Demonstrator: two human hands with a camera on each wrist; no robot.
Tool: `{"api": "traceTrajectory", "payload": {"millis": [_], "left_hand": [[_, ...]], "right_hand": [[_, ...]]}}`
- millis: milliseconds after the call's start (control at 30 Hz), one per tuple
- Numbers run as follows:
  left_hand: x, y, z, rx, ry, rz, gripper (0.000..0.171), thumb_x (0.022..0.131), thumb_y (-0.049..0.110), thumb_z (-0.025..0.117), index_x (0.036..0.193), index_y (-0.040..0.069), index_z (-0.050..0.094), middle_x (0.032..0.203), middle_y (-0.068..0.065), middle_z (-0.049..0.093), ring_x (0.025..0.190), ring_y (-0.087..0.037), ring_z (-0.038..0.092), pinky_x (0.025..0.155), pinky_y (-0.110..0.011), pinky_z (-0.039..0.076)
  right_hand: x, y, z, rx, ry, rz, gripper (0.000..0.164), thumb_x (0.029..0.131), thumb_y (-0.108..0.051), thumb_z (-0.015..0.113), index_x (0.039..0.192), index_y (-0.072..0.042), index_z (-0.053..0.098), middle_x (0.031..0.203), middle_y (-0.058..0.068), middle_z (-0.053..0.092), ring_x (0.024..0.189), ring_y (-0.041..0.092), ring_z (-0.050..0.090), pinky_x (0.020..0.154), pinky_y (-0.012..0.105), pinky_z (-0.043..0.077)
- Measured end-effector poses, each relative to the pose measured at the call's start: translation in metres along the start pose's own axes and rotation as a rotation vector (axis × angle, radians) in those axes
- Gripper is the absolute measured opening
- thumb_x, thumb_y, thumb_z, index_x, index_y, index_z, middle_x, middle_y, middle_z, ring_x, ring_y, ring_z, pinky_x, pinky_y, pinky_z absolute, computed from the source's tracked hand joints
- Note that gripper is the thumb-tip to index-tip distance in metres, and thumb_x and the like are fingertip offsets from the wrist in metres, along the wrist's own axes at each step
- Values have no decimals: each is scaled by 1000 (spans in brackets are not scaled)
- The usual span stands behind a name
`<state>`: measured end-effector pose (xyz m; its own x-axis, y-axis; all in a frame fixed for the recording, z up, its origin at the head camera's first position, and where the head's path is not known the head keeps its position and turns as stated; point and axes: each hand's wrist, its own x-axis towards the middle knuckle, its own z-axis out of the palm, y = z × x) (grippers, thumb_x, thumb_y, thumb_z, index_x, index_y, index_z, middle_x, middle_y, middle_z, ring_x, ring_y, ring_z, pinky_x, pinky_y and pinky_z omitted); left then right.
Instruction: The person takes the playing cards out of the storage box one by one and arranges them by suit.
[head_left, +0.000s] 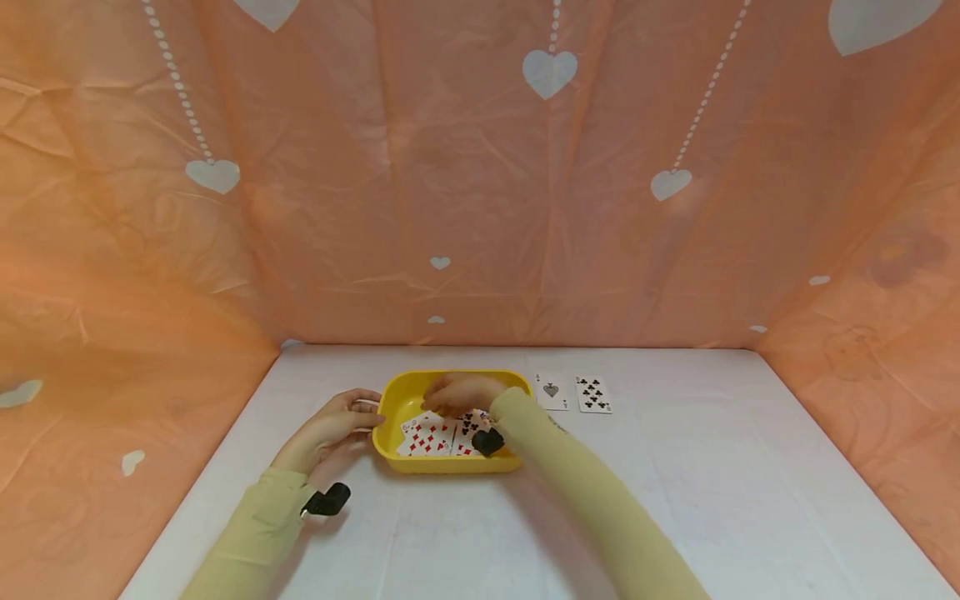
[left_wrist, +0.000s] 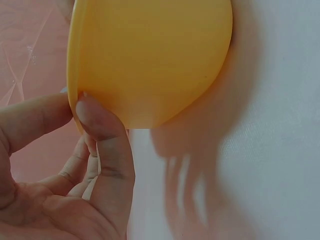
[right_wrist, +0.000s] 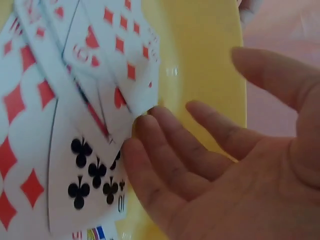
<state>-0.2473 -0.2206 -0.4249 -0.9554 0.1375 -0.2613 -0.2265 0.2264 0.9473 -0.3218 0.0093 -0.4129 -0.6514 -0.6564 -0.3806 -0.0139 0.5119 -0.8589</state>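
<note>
Cards overlap inside the tray, spread along its length, mostly between right hand, the nearer one, and tray's near wall. Fingers loosely extended, thumb apart, at pile's edge, no card gripped. Left hand pinches tray's left rim.

From well back, my head camera looks forward and down at the yellow basin; my left-wrist one faces its left end closely; my right-wrist one looks closely inside, sharing its cards with the head view.
</note>
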Motion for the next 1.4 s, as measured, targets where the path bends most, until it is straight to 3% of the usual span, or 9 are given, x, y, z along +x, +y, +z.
{"api": "traceTrajectory", "payload": {"millis": [167,400,700,867,1000,1233,1400], "left_hand": [[1,2,0,13,3,-10,48,89,2,64,130,-7,40,100,-13,55,82,-19,57,73,-31,52],[2,1,0,11,-3,-1,48,89,1,64,129,-8,39,99,-13,57,81,-19,58,72,-31,52],[1,0,2,24,2,-10,47,89,1,63,129,-7,40,100,-13,56,82,-19,58,73,-33,52],[0,-1,3,22,5,-9,47,89,1,63,129,-7,40,100,-13,56,82,-19,58,73,-33,52],[0,-1,4,19,-5,3,47,90,1,63,129,-8,40,100,-14,57,82,-19,59,74,-33,52],[-1,0,3,3,-19,25,46,89,0,62,128,-9,39,100,-14,57,82,-18,59,72,-31,53],[-2,-1,1,-9,-34,41,45,90,-2,60,129,-11,39,102,-17,57,82,-18,60,71,-30,52]], "right_hand": [[2,1,3,29,-6,24,33,93,-7,56,123,7,52,96,16,62,78,17,54,81,35,48],[-1,-2,4,-83,2,25,35,94,-11,57,126,3,54,92,12,63,74,15,53,78,29,47],[-4,-5,4,-138,-60,13,28,91,-6,60,117,4,62,86,5,59,70,12,49,71,25,44],[-3,-4,6,-91,-63,31,27,89,-1,62,116,5,61,87,5,62,69,14,55,74,30,50],[-3,-2,7,-83,-14,45,23,86,3,64,109,5,61,85,8,63,69,18,60,74,34,53],[-4,-4,4,-104,165,57,18,82,4,68,101,3,66,85,7,64,69,18,62,73,35,54],[-5,-3,0,-66,198,61,10,81,5,68,90,3,66,81,9,66,71,21,65,72,35,55]]}}
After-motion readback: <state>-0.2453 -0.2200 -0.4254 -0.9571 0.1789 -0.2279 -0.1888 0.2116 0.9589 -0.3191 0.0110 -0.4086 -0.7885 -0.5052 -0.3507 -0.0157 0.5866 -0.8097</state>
